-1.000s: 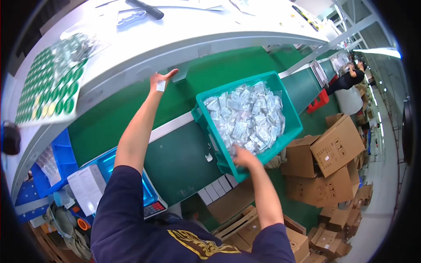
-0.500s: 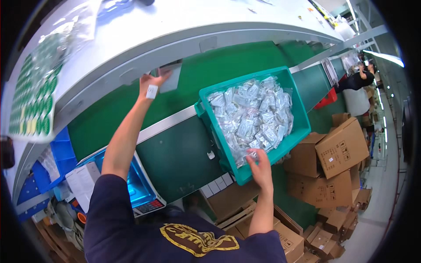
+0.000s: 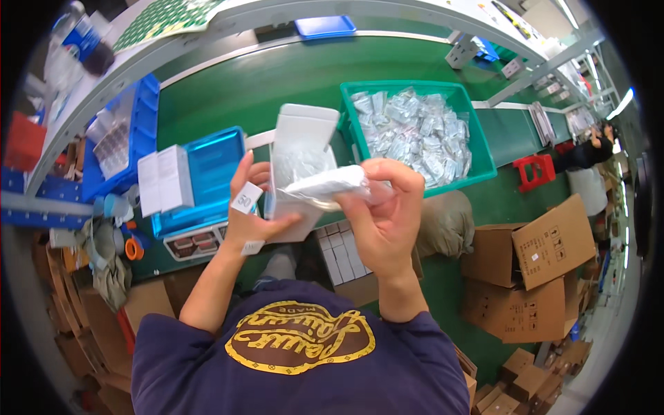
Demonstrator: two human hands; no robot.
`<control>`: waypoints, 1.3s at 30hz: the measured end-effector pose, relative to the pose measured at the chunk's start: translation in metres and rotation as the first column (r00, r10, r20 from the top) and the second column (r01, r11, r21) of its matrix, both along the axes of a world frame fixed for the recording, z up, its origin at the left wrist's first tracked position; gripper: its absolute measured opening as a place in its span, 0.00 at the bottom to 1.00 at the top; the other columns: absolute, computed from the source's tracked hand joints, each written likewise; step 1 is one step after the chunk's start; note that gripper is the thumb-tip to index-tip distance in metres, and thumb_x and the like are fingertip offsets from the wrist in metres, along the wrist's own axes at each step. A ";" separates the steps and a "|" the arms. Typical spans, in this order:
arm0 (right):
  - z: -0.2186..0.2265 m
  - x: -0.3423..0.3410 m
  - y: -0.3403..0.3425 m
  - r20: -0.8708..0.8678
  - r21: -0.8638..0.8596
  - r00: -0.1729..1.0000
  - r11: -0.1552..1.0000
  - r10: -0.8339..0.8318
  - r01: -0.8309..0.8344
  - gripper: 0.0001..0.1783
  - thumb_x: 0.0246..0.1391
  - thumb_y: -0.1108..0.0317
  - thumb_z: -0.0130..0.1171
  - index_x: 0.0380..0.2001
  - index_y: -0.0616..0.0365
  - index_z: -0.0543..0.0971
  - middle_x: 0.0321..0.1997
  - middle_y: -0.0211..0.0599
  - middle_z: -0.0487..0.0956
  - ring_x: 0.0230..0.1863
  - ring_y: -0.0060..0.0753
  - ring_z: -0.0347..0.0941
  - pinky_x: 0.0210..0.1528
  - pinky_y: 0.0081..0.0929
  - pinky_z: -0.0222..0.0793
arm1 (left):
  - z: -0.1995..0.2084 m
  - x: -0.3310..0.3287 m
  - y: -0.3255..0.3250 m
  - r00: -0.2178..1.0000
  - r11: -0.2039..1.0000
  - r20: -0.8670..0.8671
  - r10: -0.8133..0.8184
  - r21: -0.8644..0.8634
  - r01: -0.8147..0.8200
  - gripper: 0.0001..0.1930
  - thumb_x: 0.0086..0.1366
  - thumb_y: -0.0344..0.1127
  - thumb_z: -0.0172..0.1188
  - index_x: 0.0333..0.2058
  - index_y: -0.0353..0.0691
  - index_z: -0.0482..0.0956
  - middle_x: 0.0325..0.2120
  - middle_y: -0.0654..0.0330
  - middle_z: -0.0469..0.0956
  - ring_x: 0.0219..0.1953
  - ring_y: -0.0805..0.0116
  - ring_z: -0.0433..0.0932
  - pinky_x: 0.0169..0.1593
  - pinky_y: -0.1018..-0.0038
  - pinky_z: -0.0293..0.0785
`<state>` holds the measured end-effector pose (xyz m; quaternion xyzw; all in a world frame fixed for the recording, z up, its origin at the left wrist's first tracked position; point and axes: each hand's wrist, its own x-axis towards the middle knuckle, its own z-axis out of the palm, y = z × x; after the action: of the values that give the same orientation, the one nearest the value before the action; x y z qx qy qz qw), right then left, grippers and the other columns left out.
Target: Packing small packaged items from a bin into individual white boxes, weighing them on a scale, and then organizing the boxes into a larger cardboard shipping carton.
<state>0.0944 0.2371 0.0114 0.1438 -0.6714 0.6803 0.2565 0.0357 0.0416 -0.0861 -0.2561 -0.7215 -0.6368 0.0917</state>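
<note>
My left hand (image 3: 250,216) is wrapped round an open white carton (image 3: 304,130), its flap standing up. Clear plastic film (image 3: 299,167) shows inside the carton; what it wraps I cannot make out. In front of the carton's mouth, my right hand (image 3: 387,225) pinches a clear plastic packet (image 3: 332,185) with something whitish in it. The packet lies tilted across the opening; whether it touches the carton I cannot tell. Just beyond my right hand, a green crate (image 3: 484,155) holds many similar packets (image 3: 422,131). White labels (image 3: 247,198) are stuck on my left hand and wrist.
Left of the carton, a blue tray (image 3: 214,162) sits on a scale (image 3: 196,244), with white boxes (image 3: 166,181) at its side. A shelf edge (image 3: 408,12) crosses above the green bench. Cardboard boxes (image 3: 553,242) are stacked at right. Further off, a person (image 3: 595,149) stands by a red stool (image 3: 532,171).
My left hand has come back from under the shelf and now holds the open carton. My right hand has left the crate with a packet and moved left to the carton.
</note>
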 end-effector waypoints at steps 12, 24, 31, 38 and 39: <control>0.054 0.048 -0.041 0.096 0.851 0.975 0.492 0.202 -0.185 0.12 0.44 0.64 0.69 0.32 0.56 0.80 0.37 0.34 0.79 0.48 0.39 0.71 0.55 0.36 0.63 | 0.042 0.104 -0.046 0.992 0.994 -0.091 0.085 0.071 -0.078 0.62 0.37 0.40 0.82 0.67 0.41 0.48 0.49 0.51 0.74 0.46 0.63 0.78 0.50 0.70 0.75; -0.035 0.088 -0.106 0.215 0.081 0.888 0.898 0.407 -0.432 0.45 0.47 0.51 0.69 0.60 0.59 0.59 0.66 0.56 0.54 0.65 0.46 0.58 0.64 0.40 0.58 | 0.052 0.143 -0.120 0.995 0.999 0.091 0.033 -0.016 -0.032 0.44 0.47 0.45 0.74 0.62 0.44 0.62 0.52 0.52 0.64 0.50 0.60 0.70 0.53 0.64 0.70; -0.049 0.075 -0.123 0.385 0.302 0.856 0.830 0.344 -0.469 0.30 0.47 0.58 0.64 0.52 0.57 0.68 0.64 0.52 0.58 0.63 0.44 0.62 0.63 0.38 0.57 | 0.041 0.146 -0.135 0.789 0.943 0.566 -0.239 0.330 0.049 0.32 0.52 0.37 0.68 0.56 0.44 0.67 0.56 0.56 0.61 0.56 0.63 0.69 0.55 0.68 0.72; -0.050 0.074 -0.145 0.334 -0.141 0.834 0.898 0.440 -0.418 0.28 0.48 0.71 0.57 0.56 0.56 0.66 0.44 0.40 0.71 0.54 0.36 0.68 0.59 0.36 0.62 | 0.039 0.137 -0.145 0.674 0.918 0.665 -0.321 0.395 0.047 0.30 0.51 0.31 0.70 0.53 0.37 0.70 0.57 0.57 0.60 0.55 0.64 0.70 0.55 0.68 0.73; -0.048 0.066 -0.134 0.364 0.052 0.816 0.865 0.449 -0.499 0.25 0.48 0.72 0.56 0.53 0.57 0.68 0.43 0.39 0.71 0.53 0.34 0.68 0.59 0.34 0.62 | 0.041 0.138 -0.145 0.679 0.923 0.661 -0.320 0.380 0.065 0.31 0.50 0.30 0.71 0.53 0.38 0.70 0.57 0.57 0.60 0.55 0.65 0.70 0.56 0.68 0.72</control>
<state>0.1599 0.1034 -0.0367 0.2054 -0.6956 0.6865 -0.0525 0.1736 -0.1032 -0.0453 -0.0469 -0.5534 -0.8015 -0.2216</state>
